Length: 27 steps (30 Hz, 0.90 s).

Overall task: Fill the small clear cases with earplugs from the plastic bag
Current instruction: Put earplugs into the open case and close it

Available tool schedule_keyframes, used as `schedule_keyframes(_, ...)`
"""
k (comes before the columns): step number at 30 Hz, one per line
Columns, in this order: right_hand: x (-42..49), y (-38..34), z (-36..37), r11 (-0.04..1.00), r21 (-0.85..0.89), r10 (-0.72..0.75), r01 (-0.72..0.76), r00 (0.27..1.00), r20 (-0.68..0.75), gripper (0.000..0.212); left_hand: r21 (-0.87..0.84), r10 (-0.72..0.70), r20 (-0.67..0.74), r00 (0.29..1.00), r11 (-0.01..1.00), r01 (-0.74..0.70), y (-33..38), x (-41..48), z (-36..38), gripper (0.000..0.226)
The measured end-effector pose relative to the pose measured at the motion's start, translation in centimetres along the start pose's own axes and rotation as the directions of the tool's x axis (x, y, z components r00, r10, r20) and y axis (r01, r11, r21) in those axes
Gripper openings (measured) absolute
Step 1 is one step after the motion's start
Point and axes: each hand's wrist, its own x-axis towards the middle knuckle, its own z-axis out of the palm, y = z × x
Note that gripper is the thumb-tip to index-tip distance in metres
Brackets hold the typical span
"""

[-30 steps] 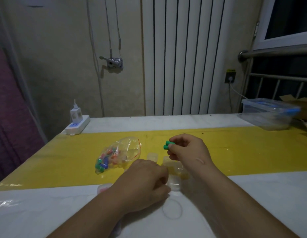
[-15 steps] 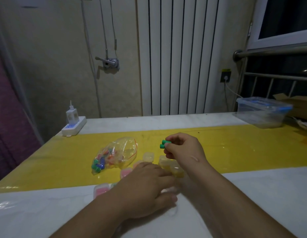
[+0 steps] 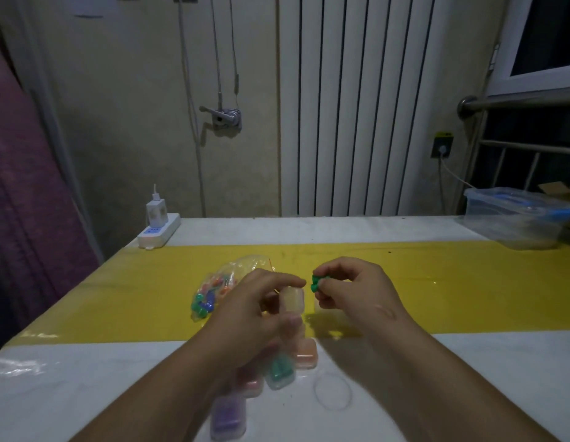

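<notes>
My left hand holds a small clear case raised above the yellow strip, fingers pinched on its top and bottom. Just to its right, my right hand pinches green earplugs at its fingertips, close to the case. The clear plastic bag with several coloured earplugs lies on the yellow strip, partly hidden behind my left hand. Below my hands lie filled cases: an orange case, a green case, a pink case and a purple case. Whether the raised case is open is unclear.
A white power strip with a charger sits at the table's back left corner. A clear storage box with a blue lid stands at the back right. A thin clear ring lies on the white tabletop. A radiator is behind the table.
My left hand has lifted from the table with a clear case and brought it up beside the right hand. The filled cases it covered now show. The right hand still pinches the green earplugs.
</notes>
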Motion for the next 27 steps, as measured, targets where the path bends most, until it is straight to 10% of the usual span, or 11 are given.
schedule_keyframes(21, -2.1, -1.0, 1.3, 0.969, 0.107, 0.188, -0.224, 0.944, 0.270, 0.031, -0.002, 0.012, -0.144, 0.989, 1.000, -0.012, -0.1, 0.4, -0.1, 0.036)
schedule_keyframes(27, -1.8, -0.4, 1.2, 0.996, 0.004, 0.091, -0.094, 0.978, 0.185, 0.016, -0.060, -0.008, -0.120, 0.993, 0.998, 0.001, -0.1, 0.4, -0.1, 0.032)
